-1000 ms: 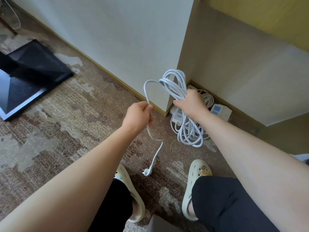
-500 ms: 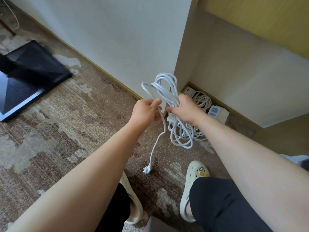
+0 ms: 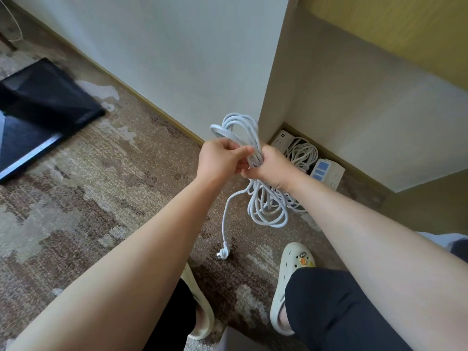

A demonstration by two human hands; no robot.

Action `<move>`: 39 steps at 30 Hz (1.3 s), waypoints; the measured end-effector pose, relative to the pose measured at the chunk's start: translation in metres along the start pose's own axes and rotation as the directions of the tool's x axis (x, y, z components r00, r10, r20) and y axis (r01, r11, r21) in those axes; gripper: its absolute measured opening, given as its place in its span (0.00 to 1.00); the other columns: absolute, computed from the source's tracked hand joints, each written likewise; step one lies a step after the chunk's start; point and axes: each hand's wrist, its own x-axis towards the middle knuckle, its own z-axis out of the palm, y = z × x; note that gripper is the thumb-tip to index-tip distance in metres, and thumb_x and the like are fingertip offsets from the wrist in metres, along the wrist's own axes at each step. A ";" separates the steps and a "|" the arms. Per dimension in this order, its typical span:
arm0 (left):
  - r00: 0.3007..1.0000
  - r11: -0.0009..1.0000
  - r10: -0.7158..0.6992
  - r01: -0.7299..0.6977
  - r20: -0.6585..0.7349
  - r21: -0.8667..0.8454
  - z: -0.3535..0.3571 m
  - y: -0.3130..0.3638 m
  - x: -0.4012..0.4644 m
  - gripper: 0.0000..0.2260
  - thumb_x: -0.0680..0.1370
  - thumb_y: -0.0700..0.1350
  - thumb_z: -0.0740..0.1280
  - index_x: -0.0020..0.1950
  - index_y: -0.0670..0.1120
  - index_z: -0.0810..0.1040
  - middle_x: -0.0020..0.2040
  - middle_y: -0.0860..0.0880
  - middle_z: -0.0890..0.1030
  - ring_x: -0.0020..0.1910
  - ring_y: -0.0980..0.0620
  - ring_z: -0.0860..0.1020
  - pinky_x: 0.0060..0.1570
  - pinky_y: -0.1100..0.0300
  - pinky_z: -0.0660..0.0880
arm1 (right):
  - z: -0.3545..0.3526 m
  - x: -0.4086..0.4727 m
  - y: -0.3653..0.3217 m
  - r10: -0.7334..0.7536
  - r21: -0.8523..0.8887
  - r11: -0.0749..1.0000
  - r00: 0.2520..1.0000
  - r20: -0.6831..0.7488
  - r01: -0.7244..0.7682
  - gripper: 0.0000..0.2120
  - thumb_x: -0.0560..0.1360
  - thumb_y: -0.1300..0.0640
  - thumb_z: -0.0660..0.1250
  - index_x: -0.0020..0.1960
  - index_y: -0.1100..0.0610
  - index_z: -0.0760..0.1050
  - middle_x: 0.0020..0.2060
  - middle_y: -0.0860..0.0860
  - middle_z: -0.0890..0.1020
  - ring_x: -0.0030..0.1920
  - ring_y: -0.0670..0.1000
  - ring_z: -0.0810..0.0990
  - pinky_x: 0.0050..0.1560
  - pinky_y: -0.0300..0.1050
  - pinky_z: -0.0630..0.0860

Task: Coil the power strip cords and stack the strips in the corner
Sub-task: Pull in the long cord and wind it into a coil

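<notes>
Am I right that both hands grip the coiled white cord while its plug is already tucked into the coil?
Not quite. In the head view the left hand and right hand do grip the coiled white cord, but its plug is not tucked in: it hangs on a loose tail below the hands, down near the carpet.

This is looking like a carpeted room in a home or a hotel-style lodging. A patterned brown and beige carpet [image 3: 106, 188] is covering the floor across the left and middle of the frame, with a low wooden baseboard [image 3: 152, 107] running diagonally along the foot of a plain white wall [image 3: 164, 46] at the upper middle. At the upper right a yellow wall [image 3: 405, 26] is showing above a recessed corner. A dark glossy panel [image 3: 33, 110] is lying on the carpet at the left edge. At the bottom, the person is wearing soft cream slippers [image 3: 288, 279], indoor footwear pointing to a lived-in place rather than a workshop.
</notes>
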 end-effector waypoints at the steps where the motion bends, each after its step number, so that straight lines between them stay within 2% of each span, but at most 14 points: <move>1: 1.000 0.999 0.022 -0.022 0.001 0.040 0.000 0.000 0.000 0.10 0.71 0.45 0.77 0.37 0.41 0.80 0.36 0.43 0.85 0.40 0.42 0.85 0.45 0.47 0.82 | 0.001 0.001 0.000 0.006 -0.017 1.000 1.000 -0.016 -0.006 0.15 0.71 0.61 0.73 0.56 0.51 0.78 0.49 0.55 0.85 0.50 0.53 0.84 0.53 0.51 0.81; 5: 0.997 0.989 0.067 -0.071 0.029 0.128 -0.010 -0.006 0.000 0.11 0.72 0.49 0.75 0.36 0.44 0.81 0.35 0.47 0.85 0.34 0.50 0.82 0.38 0.52 0.81 | -0.005 0.002 0.000 0.008 -0.080 0.997 0.998 -0.056 -0.013 0.13 0.73 0.63 0.71 0.54 0.50 0.77 0.45 0.54 0.84 0.47 0.54 0.83 0.52 0.53 0.80; 8: 0.998 0.921 0.059 -0.067 0.033 0.383 -0.019 -0.026 -0.001 0.10 0.74 0.49 0.72 0.38 0.44 0.79 0.34 0.49 0.84 0.34 0.51 0.80 0.37 0.55 0.79 | -0.015 0.002 0.001 0.043 -0.115 0.992 0.995 -0.093 -0.053 0.08 0.73 0.64 0.72 0.50 0.55 0.77 0.42 0.54 0.81 0.45 0.58 0.83 0.52 0.56 0.80; 10: 0.992 0.837 -0.041 -0.032 0.120 0.546 -0.021 -0.042 -0.003 0.03 0.76 0.44 0.68 0.44 0.46 0.80 0.42 0.50 0.84 0.38 0.51 0.79 0.42 0.55 0.79 | -0.022 0.001 0.000 0.066 -0.107 0.991 0.990 -0.125 -0.080 0.10 0.72 0.65 0.71 0.51 0.66 0.75 0.41 0.58 0.77 0.43 0.59 0.81 0.51 0.58 0.80; 13: 0.936 0.739 -0.120 -0.138 0.330 0.659 -0.008 -0.057 -0.004 0.18 0.77 0.36 0.63 0.66 0.48 0.76 0.63 0.49 0.78 0.53 0.51 0.80 0.53 0.57 0.77 | -0.027 -0.001 -0.005 0.050 -0.040 0.998 0.990 -0.132 -0.055 0.08 0.71 0.65 0.71 0.48 0.62 0.75 0.41 0.56 0.76 0.41 0.54 0.80 0.45 0.54 0.80; 16: 0.896 0.777 -0.105 -0.197 0.432 0.598 0.012 -0.058 -0.005 0.25 0.76 0.35 0.62 0.71 0.51 0.70 0.68 0.50 0.74 0.56 0.50 0.79 0.52 0.54 0.78 | -0.030 -0.001 -0.008 0.036 0.011 0.999 0.994 -0.106 -0.035 0.11 0.71 0.64 0.71 0.52 0.63 0.74 0.42 0.57 0.76 0.42 0.58 0.80 0.52 0.61 0.81; 19: 0.899 0.772 -0.052 -0.241 0.436 0.589 0.021 -0.065 -0.002 0.14 0.78 0.41 0.66 0.63 0.49 0.74 0.61 0.49 0.79 0.58 0.50 0.77 0.56 0.53 0.74 | -0.031 0.000 -0.010 0.034 0.031 0.999 0.993 -0.110 -0.030 0.12 0.70 0.64 0.70 0.52 0.65 0.73 0.41 0.58 0.74 0.41 0.58 0.78 0.53 0.65 0.79; 22: 0.918 0.742 -0.024 -0.249 0.397 0.622 0.016 -0.069 0.000 0.02 0.80 0.46 0.65 0.52 0.50 0.75 0.48 0.51 0.80 0.45 0.52 0.78 0.43 0.56 0.74 | -0.036 0.001 -0.010 0.011 0.043 0.999 0.990 -0.144 -0.005 0.11 0.71 0.65 0.70 0.52 0.63 0.74 0.40 0.57 0.74 0.39 0.55 0.78 0.47 0.58 0.81; 24: 0.914 0.714 -0.039 -0.258 0.405 0.651 0.006 -0.075 0.000 0.06 0.81 0.48 0.63 0.45 0.51 0.74 0.41 0.51 0.79 0.36 0.52 0.75 0.35 0.58 0.70 | -0.040 0.000 -0.011 -0.021 0.019 1.000 0.983 -0.185 0.025 0.08 0.71 0.65 0.69 0.47 0.57 0.73 0.38 0.55 0.73 0.35 0.50 0.76 0.36 0.43 0.80; 25: 0.901 0.704 -0.078 -0.253 0.426 0.663 -0.001 -0.080 0.000 0.08 0.82 0.48 0.62 0.44 0.50 0.75 0.40 0.50 0.79 0.36 0.51 0.75 0.35 0.56 0.71 | -0.042 0.000 -0.011 -0.032 -0.002 0.999 0.979 -0.199 0.032 0.08 0.71 0.65 0.69 0.45 0.57 0.73 0.38 0.54 0.72 0.35 0.49 0.74 0.34 0.40 0.76; 27: 0.877 0.711 -0.158 -0.217 0.453 0.669 -0.019 -0.090 -0.003 0.10 0.82 0.48 0.60 0.46 0.47 0.78 0.42 0.49 0.81 0.39 0.49 0.78 0.40 0.55 0.75 | -0.045 0.000 -0.008 -0.033 -0.023 0.999 0.979 -0.201 0.029 0.07 0.71 0.65 0.69 0.47 0.61 0.73 0.38 0.55 0.72 0.37 0.50 0.73 0.38 0.43 0.73; 31: 0.909 0.753 -0.193 -0.105 0.370 0.649 -0.065 -0.109 -0.006 0.11 0.82 0.47 0.60 0.44 0.48 0.79 0.40 0.51 0.80 0.33 0.56 0.74 0.32 0.67 0.69 | -0.052 0.003 -0.001 -0.014 -0.059 0.998 0.978 -0.207 0.002 0.08 0.71 0.65 0.69 0.49 0.59 0.73 0.39 0.56 0.72 0.40 0.53 0.72 0.44 0.49 0.72; 35: 0.928 0.712 -0.186 -0.098 0.322 0.695 -0.098 -0.115 -0.008 0.10 0.83 0.47 0.59 0.47 0.50 0.79 0.40 0.49 0.79 0.38 0.51 0.76 0.39 0.60 0.71 | -0.052 0.005 0.004 -0.002 -0.073 0.997 0.972 -0.233 -0.015 0.09 0.71 0.66 0.68 0.50 0.65 0.74 0.38 0.55 0.72 0.39 0.54 0.72 0.44 0.49 0.71; 39: 0.918 0.629 -0.140 -0.208 0.372 0.749 -0.076 -0.102 -0.010 0.08 0.81 0.51 0.61 0.47 0.55 0.79 0.33 0.53 0.76 0.28 0.55 0.70 0.29 0.61 0.67 | -0.038 0.010 0.002 -0.036 -0.132 0.991 0.952 -0.305 -0.005 0.10 0.71 0.61 0.70 0.44 0.49 0.72 0.39 0.53 0.79 0.42 0.57 0.79 0.47 0.51 0.77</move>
